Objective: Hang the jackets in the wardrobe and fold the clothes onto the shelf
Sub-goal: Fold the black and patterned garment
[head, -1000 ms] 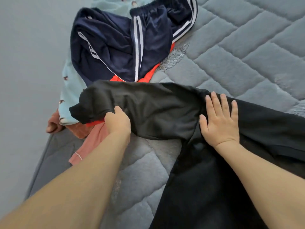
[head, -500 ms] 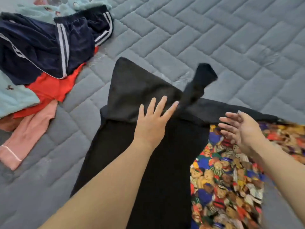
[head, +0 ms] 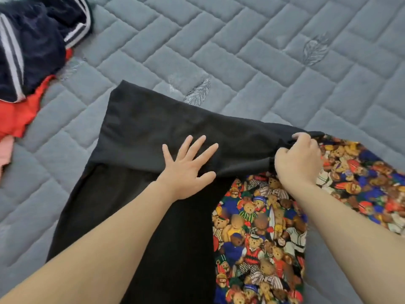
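Observation:
A black garment (head: pixel 153 132) with a colourful teddy-bear print panel (head: pixel 258 233) lies spread on the grey quilted bed (head: pixel 241 51). One black sleeve is folded across its top. My left hand (head: pixel 186 167) presses flat on the folded sleeve with fingers spread. My right hand (head: pixel 298 159) grips the black fabric at the right end of the fold, fingers curled round it, beside the printed part.
A heap of other clothes sits at the upper left: a navy piece with white stripes (head: pixel 32 47), a red one (head: pixel 17 115) and a pink one (head: pixel 5 150). Bare quilted mattress stretches across the top and right.
The sleeve that was in the air now lies folded across the garment. My right hand moved in and took hold of the black fabric. My left hand stays pressed on it.

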`<state>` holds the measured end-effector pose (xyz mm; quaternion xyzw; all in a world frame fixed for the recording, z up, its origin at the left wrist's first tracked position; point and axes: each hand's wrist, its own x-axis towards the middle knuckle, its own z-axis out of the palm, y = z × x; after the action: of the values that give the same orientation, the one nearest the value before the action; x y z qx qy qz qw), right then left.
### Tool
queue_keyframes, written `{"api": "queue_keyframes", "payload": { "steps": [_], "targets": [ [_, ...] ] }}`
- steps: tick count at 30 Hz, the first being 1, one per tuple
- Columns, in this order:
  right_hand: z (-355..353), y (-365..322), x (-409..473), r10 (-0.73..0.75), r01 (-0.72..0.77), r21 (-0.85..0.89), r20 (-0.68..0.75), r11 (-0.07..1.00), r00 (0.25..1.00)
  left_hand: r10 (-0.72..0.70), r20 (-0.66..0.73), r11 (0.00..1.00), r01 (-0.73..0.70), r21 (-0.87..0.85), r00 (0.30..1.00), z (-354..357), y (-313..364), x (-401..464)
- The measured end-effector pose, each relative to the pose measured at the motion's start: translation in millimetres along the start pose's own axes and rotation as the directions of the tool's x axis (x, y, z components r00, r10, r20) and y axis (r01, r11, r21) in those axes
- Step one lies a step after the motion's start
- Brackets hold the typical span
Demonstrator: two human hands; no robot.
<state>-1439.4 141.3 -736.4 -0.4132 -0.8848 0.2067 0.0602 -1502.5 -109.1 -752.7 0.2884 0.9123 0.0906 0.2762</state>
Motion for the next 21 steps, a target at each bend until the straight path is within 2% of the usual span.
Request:
{"api": "queue_keyframes", "payload": {
  "steps": [2,3,5,7,9,21],
  "targets": [
    [2.8,7.7,8.8,-0.216,0.197,-0.152,-0.121,0.969,0.969,-0.213,-0.062,0.971,0.205,-0.125,0.975,-8.6,3.0,20.8],
    [9.0,7.3,13.5,-0.318,0.296,-0.184,-0.105,0.937,0.942,-0.316,-0.030,0.936,0.307,-0.174,0.948,-9.2,4.6,32.3],
    [30.3,3.8,19.2,-0.461,0.463,-0.239,0.066,0.854,0.885,-0.412,0.084,0.899,0.420,-0.124,0.907,-1.6,6.0,51.2],
    [59.4,4.2,19.3,-0.488,0.551,-0.315,0.263,0.773,0.833,-0.433,0.170,0.893,0.447,-0.054,0.885,7.8,4.5,62.2],
    [81.0,13.9,21.1,-0.464,0.553,-0.340,0.310,0.761,0.830,-0.439,0.197,0.887,0.458,-0.064,0.877,15.6,2.6,69.1],
    [97.1,20.1,33.8,-0.512,0.581,-0.287,0.283,0.762,0.811,-0.467,0.326,0.872,0.489,0.017,0.822,8.6,1.6,79.2]
  ]
}}
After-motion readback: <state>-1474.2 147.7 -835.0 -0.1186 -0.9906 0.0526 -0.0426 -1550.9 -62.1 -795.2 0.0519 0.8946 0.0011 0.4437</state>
